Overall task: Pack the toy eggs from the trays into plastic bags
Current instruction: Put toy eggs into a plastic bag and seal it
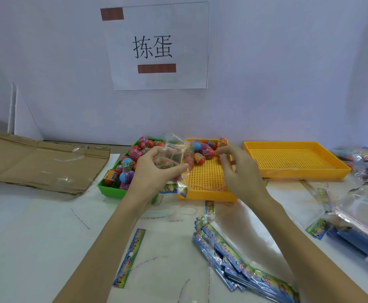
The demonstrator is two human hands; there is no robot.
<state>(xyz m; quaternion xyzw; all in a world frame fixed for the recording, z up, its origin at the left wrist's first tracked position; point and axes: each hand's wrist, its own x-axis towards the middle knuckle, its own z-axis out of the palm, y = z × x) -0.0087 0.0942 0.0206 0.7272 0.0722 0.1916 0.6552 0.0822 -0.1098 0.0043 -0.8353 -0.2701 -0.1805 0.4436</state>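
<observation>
A: Largest first. What's cut off or unclear?

B: Flattened cardboard (pixel 43 162) runs out of frame at left. White table (pixel 36 226) cut by every lower edge. Far right, a heap of filled bags (pixel 362 156) is blurred and clipped; contents not readable. Nearer right, a bundle of clear bags (pixel 366 217) over dark blue stock, also clipped.

A: Trays?

B: Three in a row by the wall. Empty yellow tray (pixel 294 158) at right, fully visible. Middle yellow tray (pixel 207 182) partly behind both hands; a few toy eggs (pixel 200 158) crowd its far end. Green tray (pixel 110 189) at left, its right side hidden by the left hand and wrist, piled with eggs.

A: Front of the table?

B: Fanned stack of flat bags with printed header cards (pixel 239 261), lower end cut off. One loose header strip (pixel 130 256) lies apart to its left.

A: Hands?

B: Left hand (pixel 156 169) grips a clear plastic bag (pixel 174 149) above the seam between green and middle trays, fingers curled round it. At least one egg shows through the film; count unclear. Right hand (pixel 237 167) is over the middle tray, thumb and forefinger pinching something small and red at the bag's mouth side. Can't tell whether it's an egg or the bag's edge.
</observation>
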